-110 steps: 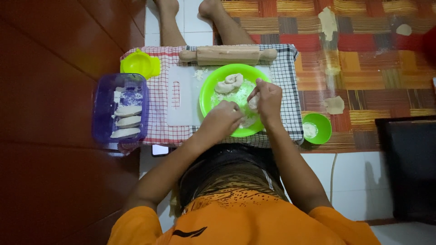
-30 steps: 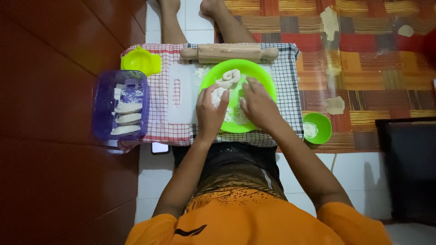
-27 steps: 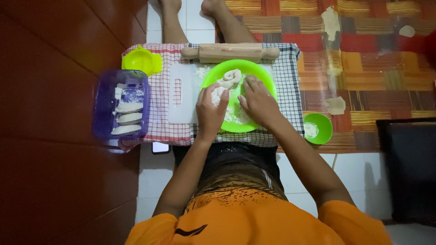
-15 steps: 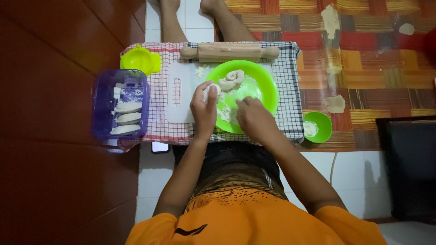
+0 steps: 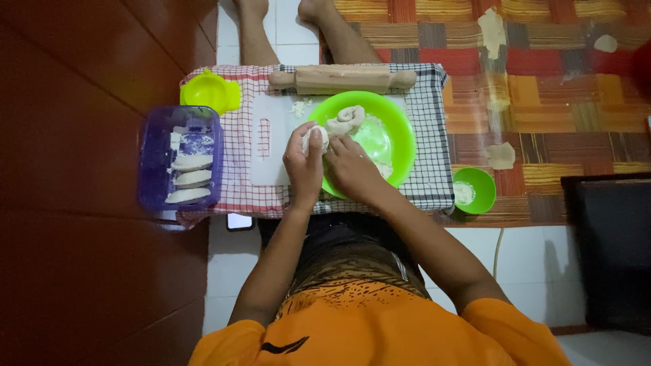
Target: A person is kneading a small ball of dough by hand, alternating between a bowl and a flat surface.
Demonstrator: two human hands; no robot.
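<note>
Pale dough lump (image 5: 315,139): sitting at the left rim of the round lime-green plastic plate (image 5: 400,129), left hand (image 5: 303,166) curling closed around it; right hand (image 5: 349,169) pressing against it, fingers bent. Wooden rolling pin (image 5: 342,78) lying beyond; purple rectangular tub (image 5: 156,163) holding folded dumplings at far left

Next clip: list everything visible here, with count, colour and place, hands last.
Dough lump: one, white, held in left hand over the plate's left edge.
Green plate: one, mid-cloth, holding a dough rope.
Rolling pin: one, wooden, far edge.
Cutting board: one, white, left of plate.
Purple container: one, far left, holding folded white pieces.
Yellow mould: one, far-left corner.
Small green bowl: one, right, on floor.
Checked cloth: one.
Left hand; right hand: touching the lump.
</note>
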